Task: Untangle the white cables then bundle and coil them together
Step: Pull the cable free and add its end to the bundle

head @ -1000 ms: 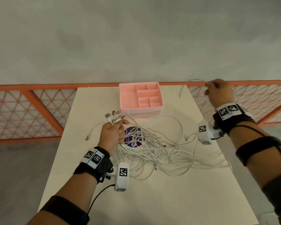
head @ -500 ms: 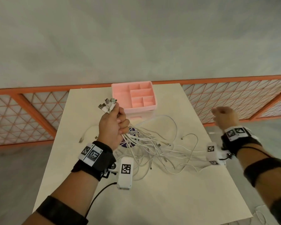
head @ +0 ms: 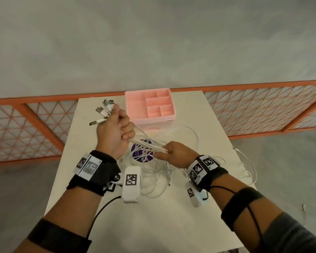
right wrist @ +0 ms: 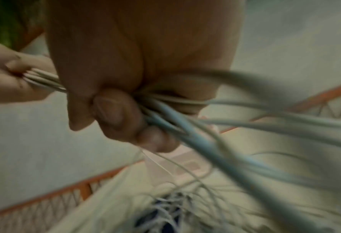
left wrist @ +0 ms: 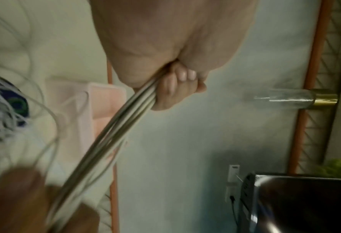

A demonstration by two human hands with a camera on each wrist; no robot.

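Observation:
My left hand (head: 115, 132) is raised above the table in a fist around several white cables (head: 146, 143), their USB plugs (head: 103, 112) sticking out past the thumb. The gathered strands run taut down to my right hand (head: 173, 153), which grips the same bundle just above a purple disc (head: 141, 152). Slack cable loops (head: 159, 179) lie tangled on the table below both hands, and some trail off the right edge (head: 248, 165). The left wrist view shows the fingers (left wrist: 175, 85) curled round the cables (left wrist: 110, 134); the right wrist view shows the fingers (right wrist: 115, 110) clamped on the cable bundle (right wrist: 185, 126).
A pink compartment tray (head: 150, 106) stands at the far end of the cream table (head: 153, 225). An orange mesh fence (head: 35, 128) runs behind the table on both sides. Grey floor surrounds it.
The left hand rose higher with the plug ends. The right hand swung in from beyond the table's right edge and took hold of the bundle just below the left hand.

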